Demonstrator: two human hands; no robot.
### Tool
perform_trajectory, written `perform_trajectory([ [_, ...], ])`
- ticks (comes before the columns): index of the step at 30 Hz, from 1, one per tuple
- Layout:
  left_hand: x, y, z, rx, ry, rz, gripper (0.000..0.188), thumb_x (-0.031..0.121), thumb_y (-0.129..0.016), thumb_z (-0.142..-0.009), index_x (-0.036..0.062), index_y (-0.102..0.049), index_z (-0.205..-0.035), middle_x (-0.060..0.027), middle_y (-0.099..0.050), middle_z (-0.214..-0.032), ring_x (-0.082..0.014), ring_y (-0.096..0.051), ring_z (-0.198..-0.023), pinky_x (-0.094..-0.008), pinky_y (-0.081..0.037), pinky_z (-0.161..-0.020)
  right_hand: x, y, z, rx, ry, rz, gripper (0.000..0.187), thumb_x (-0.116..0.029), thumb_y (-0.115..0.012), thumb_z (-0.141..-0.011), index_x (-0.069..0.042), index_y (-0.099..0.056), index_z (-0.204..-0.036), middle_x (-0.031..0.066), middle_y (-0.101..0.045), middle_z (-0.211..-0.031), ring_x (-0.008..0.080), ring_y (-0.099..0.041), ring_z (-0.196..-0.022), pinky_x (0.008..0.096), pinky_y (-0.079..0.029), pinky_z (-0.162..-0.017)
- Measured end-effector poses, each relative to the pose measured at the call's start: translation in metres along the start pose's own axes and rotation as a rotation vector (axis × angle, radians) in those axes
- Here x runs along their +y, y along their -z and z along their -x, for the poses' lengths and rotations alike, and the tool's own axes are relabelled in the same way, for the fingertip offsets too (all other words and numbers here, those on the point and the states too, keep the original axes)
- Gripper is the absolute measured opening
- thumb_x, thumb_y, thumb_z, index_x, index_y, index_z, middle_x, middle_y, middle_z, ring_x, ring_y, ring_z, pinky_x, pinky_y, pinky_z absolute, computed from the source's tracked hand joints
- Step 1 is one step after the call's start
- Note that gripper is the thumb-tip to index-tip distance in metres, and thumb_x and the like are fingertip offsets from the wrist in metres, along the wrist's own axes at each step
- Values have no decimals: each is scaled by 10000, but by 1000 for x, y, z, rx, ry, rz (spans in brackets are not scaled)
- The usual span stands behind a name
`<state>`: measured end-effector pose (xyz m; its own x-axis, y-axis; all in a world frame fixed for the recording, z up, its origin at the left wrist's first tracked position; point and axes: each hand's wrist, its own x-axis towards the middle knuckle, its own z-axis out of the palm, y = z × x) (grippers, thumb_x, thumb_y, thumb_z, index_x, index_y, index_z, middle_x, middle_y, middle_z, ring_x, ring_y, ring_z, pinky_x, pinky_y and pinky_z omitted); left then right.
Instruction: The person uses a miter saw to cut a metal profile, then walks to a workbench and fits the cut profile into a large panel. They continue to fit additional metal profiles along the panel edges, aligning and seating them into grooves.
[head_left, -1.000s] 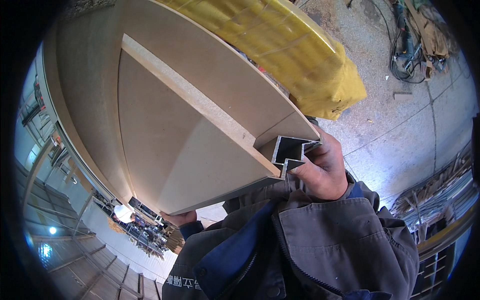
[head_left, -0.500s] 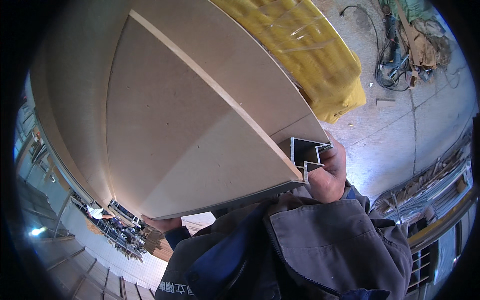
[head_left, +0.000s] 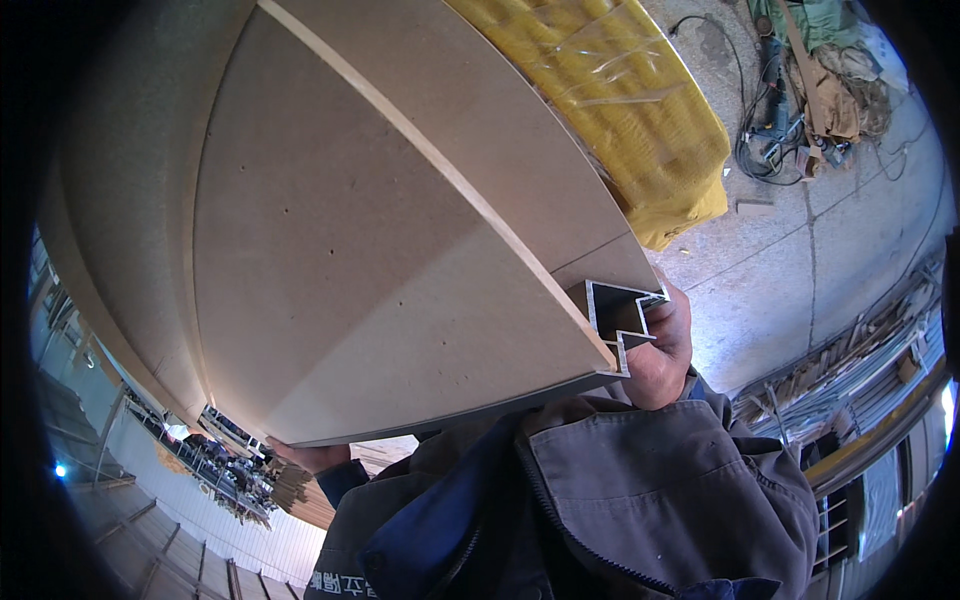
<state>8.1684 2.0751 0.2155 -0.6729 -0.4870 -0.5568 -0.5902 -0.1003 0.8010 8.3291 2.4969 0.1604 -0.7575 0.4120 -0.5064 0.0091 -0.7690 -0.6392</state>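
A large beige board panel (head_left: 330, 250) fills the space before me, with a narrow wooden strip (head_left: 440, 172) running diagonally across it. A dark metal edge (head_left: 480, 407) runs along its near side. At the right corner, a hollow stepped metal profile (head_left: 612, 310) shows its cut end. My right hand (head_left: 668, 350) is closed round the outer side of that profile, its fingers partly hidden behind it. Toward the left, my left hand (head_left: 315, 457) grips the panel's near edge, thumb side along the top; its other fingers are out of sight beneath.
A yellow plastic-wrapped bundle (head_left: 640, 120) lies beyond the panel's far edge. On the concrete floor at the far right are a corded power tool (head_left: 775, 115) and crumpled cloth (head_left: 835, 100). Long metal lengths (head_left: 850, 370) are stacked at the right. Shelving (head_left: 215, 470) stands far left.
The view has shifted slightly. My left hand and the panel's left end appear a little farther left; the profile's end sits slightly lower and to the right. Both hands keep their hold.
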Motion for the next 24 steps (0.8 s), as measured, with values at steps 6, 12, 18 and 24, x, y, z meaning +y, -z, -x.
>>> perform_trajectory([
  [6, 0, 15, -8, -44, 3, 40, 749, 738, -329, -907, 165, -549, -1336, -95, -580, -1312, -321, -518, -1244, -588, -404, -1024, 0, 2, -3, -45, 63, -46, 508, -201, -740, -873, 71, -540, -1253, 107, -650, -1142, 146, -616, -1012, 298, -478, -899],
  [12, 2, 17, -14, -88, -1, 46, 750, 736, -311, -913, 163, -545, -1337, -72, -598, -1280, -299, -531, -1223, -574, -407, -1016, -4, 1, -4, -13, 39, -41, 515, -169, -736, -868, 71, -530, -1274, 99, -649, -1135, 146, -613, -1018, 298, -478, -900],
  [18, -3, 4, 3, -84, -12, 149, 650, 675, -367, -941, 124, -589, -1205, -50, -648, -1038, -209, -619, -967, -407, -527, -841, -4, 0, 1, 29, -61, 39, 481, -104, -696, -833, 59, -533, -1256, 79, -652, -1109, 147, -617, -1001, 291, -481, -888],
  [24, 5, 15, -10, -81, 100, 364, 568, 735, -465, -882, 193, -634, -900, 95, -406, -458, -92, -253, -307, -304, -424, -417, 12, 15, 0, -9, 0, -11, 396, -119, -645, -840, 44, -571, -1194, 81, -665, -1088, 150, -625, -986, 286, -493, -838],
])
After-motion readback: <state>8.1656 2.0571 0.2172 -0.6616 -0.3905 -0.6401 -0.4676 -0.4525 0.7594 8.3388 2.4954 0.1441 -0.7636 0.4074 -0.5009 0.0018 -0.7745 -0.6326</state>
